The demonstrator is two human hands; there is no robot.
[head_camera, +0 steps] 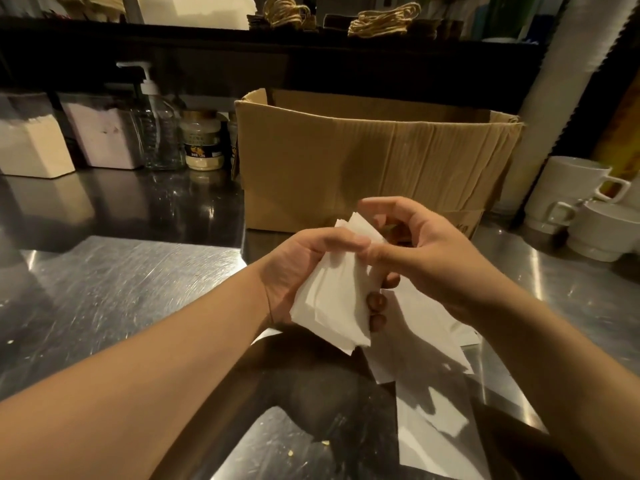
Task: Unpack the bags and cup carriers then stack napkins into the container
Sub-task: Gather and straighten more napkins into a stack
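Two hands on one napkin stack (332, 299) above the desk (114, 282) | left hand (298, 271) grip wraps the stack | right hand (426, 251) pinches its top edge | box (346, 161) behind | risk: loose sheets fan out and slip if the pinch slackens

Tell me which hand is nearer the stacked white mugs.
Right. The right hand is at the napkin stack, on the side toward the mugs; the left hand grips the stack from the far side.
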